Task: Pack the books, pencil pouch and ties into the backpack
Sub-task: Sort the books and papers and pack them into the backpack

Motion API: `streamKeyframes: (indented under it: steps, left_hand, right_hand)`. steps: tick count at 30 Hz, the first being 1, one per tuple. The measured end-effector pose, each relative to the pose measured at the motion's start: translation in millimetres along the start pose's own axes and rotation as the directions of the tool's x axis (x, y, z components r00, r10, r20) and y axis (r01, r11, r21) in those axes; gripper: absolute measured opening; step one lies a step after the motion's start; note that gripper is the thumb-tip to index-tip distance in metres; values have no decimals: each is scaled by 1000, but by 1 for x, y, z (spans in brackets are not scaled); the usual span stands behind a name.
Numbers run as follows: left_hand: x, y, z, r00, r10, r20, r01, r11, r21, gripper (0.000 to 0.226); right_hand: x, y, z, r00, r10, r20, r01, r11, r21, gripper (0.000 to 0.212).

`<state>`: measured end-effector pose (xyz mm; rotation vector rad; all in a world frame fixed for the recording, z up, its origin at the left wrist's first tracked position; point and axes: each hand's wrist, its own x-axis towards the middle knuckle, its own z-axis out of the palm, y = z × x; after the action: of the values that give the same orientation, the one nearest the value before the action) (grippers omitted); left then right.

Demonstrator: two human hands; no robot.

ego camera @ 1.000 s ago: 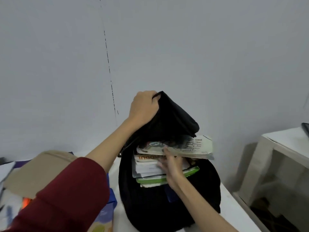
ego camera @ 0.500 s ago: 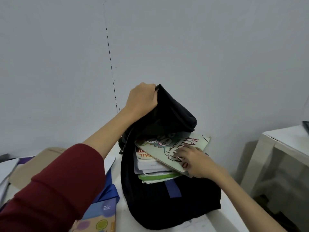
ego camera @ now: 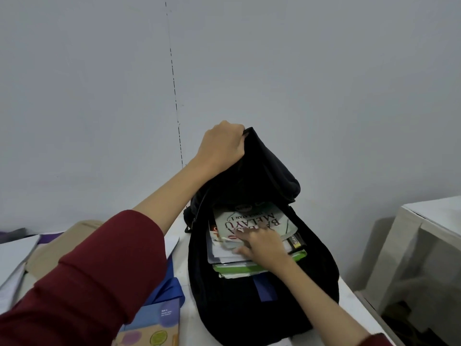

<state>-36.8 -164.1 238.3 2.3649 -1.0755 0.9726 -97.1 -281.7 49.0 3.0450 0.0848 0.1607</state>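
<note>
A black backpack (ego camera: 249, 308) stands open on the white table (ego camera: 359, 308). My left hand (ego camera: 223, 143) grips the backpack's top flap and holds it up. Several books (ego camera: 239, 267) sit stacked inside the opening, a green-edged one lowest. On top lies a pale green book (ego camera: 252, 221) with dark lettering, most of it inside the opening. My right hand (ego camera: 259, 245) presses on this book's near edge with its fingers spread over the cover. A blue tie (ego camera: 167, 288) lies on the table left of the backpack. No pencil pouch can be made out.
A colourful book (ego camera: 149, 328) lies at the near left, partly over the blue tie. A tan folder (ego camera: 57, 248) and white papers (ego camera: 15, 253) sit behind my left sleeve. A second white table (ego camera: 434, 221) stands to the right across a gap. A grey wall is behind.
The pale green book has turned and slid further down into the backpack. My right hand shifted from its right edge to its near edge. My left hand keeps holding the flap.
</note>
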Motion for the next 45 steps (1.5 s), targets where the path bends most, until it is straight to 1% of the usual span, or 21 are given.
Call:
streamKeyframes:
  steps: [3,6,8,9,12,14,18,22,26,32,34,35,36,37,38,39,40,41,42,43,45]
  left_hand:
    - [-2,-4,-1,1000,-1,1,1,1000,16,31]
    - [-2,-8,-1,1000,12,-24,-12,1000,14,30]
    - [-1,-8,0,999,15,-44,-15,1000,14,29]
    - [0,-8,1,999,18,-51,-17,1000,14,30]
    - [4,-7,4,997,37,-71,-37,999,4,31]
    - [9,-8,6,996,41,-80,-42,999,-7,31]
    - [13,-13,11,994,22,-103,-27,999,-47,29]
    - [15,-15,15,991,-1,-130,-13,994,-106,28]
    - [17,-13,19,992,0,-129,-14,994,-105,29]
    - [16,-6,22,996,-27,-89,19,996,-88,30]
    - [11,-5,20,997,-29,-66,25,997,-67,30]
    - [8,-5,20,998,-28,-55,25,998,-52,30]
    - [3,-6,19,999,-27,-45,25,999,-39,30]
    - [-2,-7,19,999,-31,-36,29,999,-33,31]
    - [-9,-9,18,999,-40,-29,39,998,-43,31]
    - [-15,-11,18,999,-52,-16,50,996,-68,31]
    - [-26,-14,18,998,-62,6,63,992,-107,31]
    - [-34,-15,19,998,-66,21,69,986,-150,30]
    - [-45,-18,19,997,-69,42,76,978,-193,29]
    - [-55,-20,19,995,-72,70,86,970,-226,28]
    - [-78,-23,17,988,-72,137,110,949,-296,23]
  right_hand:
    - [9,-7,14,997,70,-11,-66,979,194,97]
    - [8,7,28,976,194,-100,-172,966,192,100]
    - [11,20,33,976,212,-56,-198,961,193,111]
    - [14,25,32,977,209,-32,-197,957,214,109]
    - [24,34,23,982,185,-34,-169,948,268,67]
    - [28,38,22,983,174,-51,-151,942,300,51]
    - [24,54,32,948,281,-147,-233,931,279,51]
    - [17,65,41,896,353,-269,-262,910,322,40]
    - [18,57,43,868,356,-347,-319,934,162,31]
    - [16,53,24,897,406,-175,-393,913,107,42]
    - [9,48,19,900,354,-254,-332,935,125,42]
    - [5,46,19,852,305,-425,-262,952,160,41]
    - [-2,42,20,726,249,-641,-167,968,186,42]
    - [-10,37,18,529,213,-822,-80,976,201,43]
    - [-18,30,13,374,192,-908,-8,979,203,42]
    - [-22,24,1,269,157,-950,28,985,171,39]
    - [-26,18,-9,199,136,-971,49,988,149,33]
    - [-26,15,-20,152,139,-979,63,987,150,27]
    - [-25,11,-29,141,155,-978,84,982,167,20]
    - [-23,7,-37,155,160,-975,110,978,178,15]
    - [-18,-4,-40,243,154,-958,157,968,196,13]
